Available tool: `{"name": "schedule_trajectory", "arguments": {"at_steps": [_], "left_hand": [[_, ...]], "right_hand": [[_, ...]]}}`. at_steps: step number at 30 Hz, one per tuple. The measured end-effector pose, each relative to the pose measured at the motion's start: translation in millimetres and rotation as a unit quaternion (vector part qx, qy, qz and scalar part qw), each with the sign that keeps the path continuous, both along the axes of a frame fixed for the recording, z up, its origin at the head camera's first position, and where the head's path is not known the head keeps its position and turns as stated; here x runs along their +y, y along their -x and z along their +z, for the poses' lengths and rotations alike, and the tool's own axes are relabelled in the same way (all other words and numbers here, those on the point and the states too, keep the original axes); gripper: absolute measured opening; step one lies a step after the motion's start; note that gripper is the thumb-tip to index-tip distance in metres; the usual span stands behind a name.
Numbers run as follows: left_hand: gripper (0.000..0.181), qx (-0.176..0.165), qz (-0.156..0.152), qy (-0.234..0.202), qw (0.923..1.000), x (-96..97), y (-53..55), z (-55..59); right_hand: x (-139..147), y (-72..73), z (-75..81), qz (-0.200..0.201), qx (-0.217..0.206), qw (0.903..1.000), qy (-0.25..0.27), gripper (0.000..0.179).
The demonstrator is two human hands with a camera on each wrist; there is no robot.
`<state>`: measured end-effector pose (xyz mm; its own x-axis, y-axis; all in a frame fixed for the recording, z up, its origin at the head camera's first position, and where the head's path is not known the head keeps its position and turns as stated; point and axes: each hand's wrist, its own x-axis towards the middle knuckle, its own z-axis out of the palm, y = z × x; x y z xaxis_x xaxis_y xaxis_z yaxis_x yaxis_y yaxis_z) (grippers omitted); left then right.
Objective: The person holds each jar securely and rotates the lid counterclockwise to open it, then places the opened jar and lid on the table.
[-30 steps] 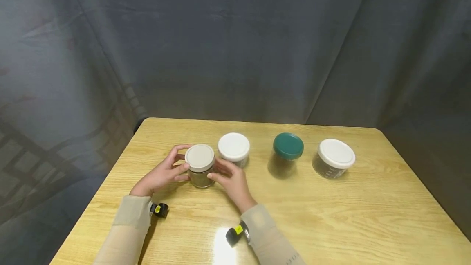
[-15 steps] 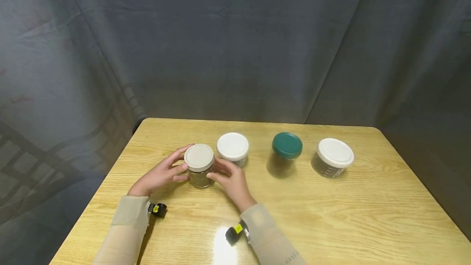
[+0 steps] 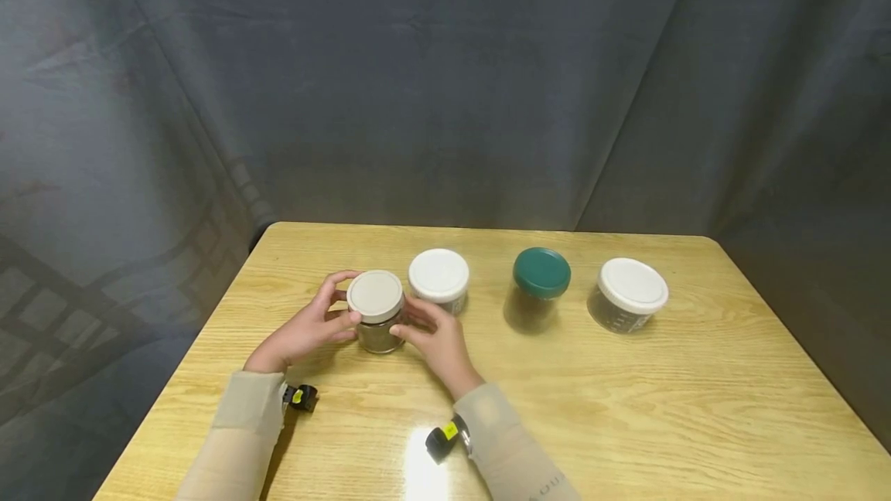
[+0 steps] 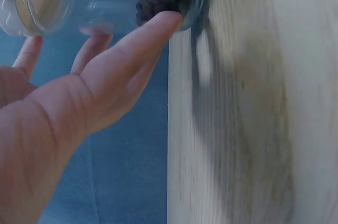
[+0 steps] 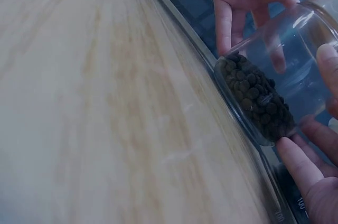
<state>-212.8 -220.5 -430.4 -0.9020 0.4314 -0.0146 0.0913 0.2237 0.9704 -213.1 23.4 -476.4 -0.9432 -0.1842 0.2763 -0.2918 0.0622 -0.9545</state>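
Note:
A glass jar (image 3: 379,337) with a beige lid (image 3: 375,295) stands upright on the wooden table, between both hands. Small dark round pieces (image 5: 256,100) fill its lower part, as the right wrist view shows. My left hand (image 3: 298,336) holds the jar from the left, thumb near the lid's lower edge and fingers reaching behind. From the right, my right hand (image 3: 443,348) grips the jar's glass side, its thumb at the front. The glass jar (image 4: 116,5) also appears in the left wrist view, with a fingertip beside its base. Some fingers are hidden behind it.
A white-lidded container (image 3: 439,275) stands just behind the right fingers. Farther right are a green-lidded jar (image 3: 541,274) and another white-lidded container (image 3: 633,285). A grey curtain (image 3: 431,83) hangs beyond the table's (image 3: 668,408) far edge.
The left fingers shift slightly against the jar. The right hand keeps its place, and the jar and the other containers stand where they were; the head view drifts a little.

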Motion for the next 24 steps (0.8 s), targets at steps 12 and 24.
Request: {"name": "schedule_trajectory", "arguments": {"at_steps": [12,24], "left_hand": [[0.067,-0.011,-0.012,-0.018,0.9997,-0.7,-1.7,-0.4],[0.058,-0.008,-0.004,-0.035,0.9994,0.4,-1.9,0.5]], "right_hand": [[1.2,-0.8,0.3,-0.003,0.007,1.0000,-0.006,0.054],[1.0,0.3,-2.0,-0.002,0.006,1.0000,-0.003,0.055]]}}
